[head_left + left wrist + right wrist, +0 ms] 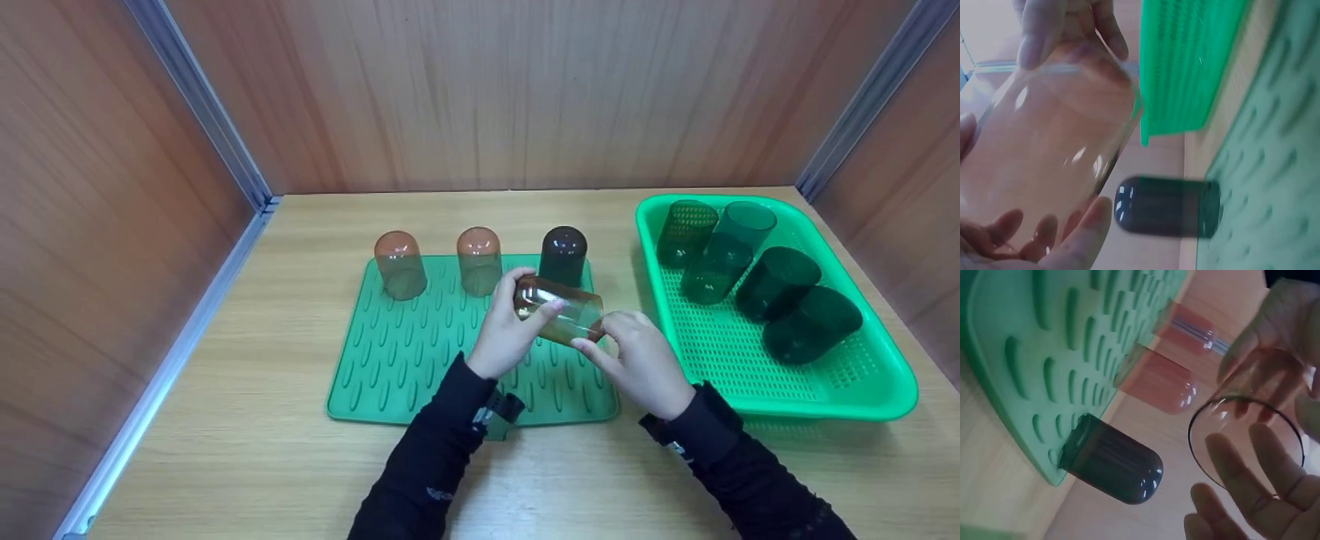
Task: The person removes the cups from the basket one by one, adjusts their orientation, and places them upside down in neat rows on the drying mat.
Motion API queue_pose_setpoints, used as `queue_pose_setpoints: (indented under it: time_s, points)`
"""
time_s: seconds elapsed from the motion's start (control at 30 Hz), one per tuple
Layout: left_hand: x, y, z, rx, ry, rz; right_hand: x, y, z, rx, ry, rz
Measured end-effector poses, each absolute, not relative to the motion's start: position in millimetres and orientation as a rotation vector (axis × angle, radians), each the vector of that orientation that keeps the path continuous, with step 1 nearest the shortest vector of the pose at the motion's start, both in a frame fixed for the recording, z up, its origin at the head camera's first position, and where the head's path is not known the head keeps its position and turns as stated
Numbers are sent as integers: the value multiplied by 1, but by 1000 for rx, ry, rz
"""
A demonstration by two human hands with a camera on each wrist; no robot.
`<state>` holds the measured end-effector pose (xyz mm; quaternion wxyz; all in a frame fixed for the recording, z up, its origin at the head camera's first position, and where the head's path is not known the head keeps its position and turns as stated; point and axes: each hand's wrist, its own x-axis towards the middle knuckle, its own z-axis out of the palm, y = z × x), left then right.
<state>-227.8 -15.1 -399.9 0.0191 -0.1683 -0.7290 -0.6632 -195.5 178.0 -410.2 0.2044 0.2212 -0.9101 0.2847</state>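
Note:
A clear amber drinking glass (pixel 574 311) is held tilted on its side above the mat, its open rim to the right. My left hand (pixel 504 334) grips it round the closed end, thumb across the near side. With thumb and fingers, my right hand (pixel 641 361) pinches the rim; in the right wrist view, fingertips overlap the glass's round mouth (pixel 1199 464). Behind it, a dark glass (pixel 562 251) stands upside down at the back of the green drying mat (pixel 435 360). Two amber glasses, one in the middle (pixel 480 259) and one at left (pixel 400 262), also stand upside down there.
On the right is a green plastic basket (pixel 904 397) with perforated sides. Several dark-looking glasses (pixel 780 281) lean inside it. Wood-patterned panels (pixel 525 90) enclose the table (pixel 247 420) at the back and both sides, with metal strips at the corners.

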Motion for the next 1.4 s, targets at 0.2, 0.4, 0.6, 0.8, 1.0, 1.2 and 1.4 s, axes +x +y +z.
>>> queue_pose_setpoints:
  time_s: [0.2,0.4,0.6,0.8,1.0,1.2,1.4]
  points:
    - [-228,-43,-394,-580,-2412,-1823,-198,169,-417,700,-2603,647]
    - [-230,-88,-381,-545,-2519,-1585,-198,173,-430,724,-2811,523]
    - [-239,-137,-371,-401,-2711,-1258,-196,184,-446,750,-3033,447]
    - [-247,-159,-376,-228,-2816,-956,-193,176,-451,792,-3194,369]
    - [-257,-165,-391,-127,-2869,-895,-192,171,-456,822,-3265,346]
    - [-261,-169,-405,-127,-2859,-871,-193,171,-457,813,-3293,337]
    - [-264,-170,-412,-88,-2866,-864,-194,170,-456,813,-3291,307]
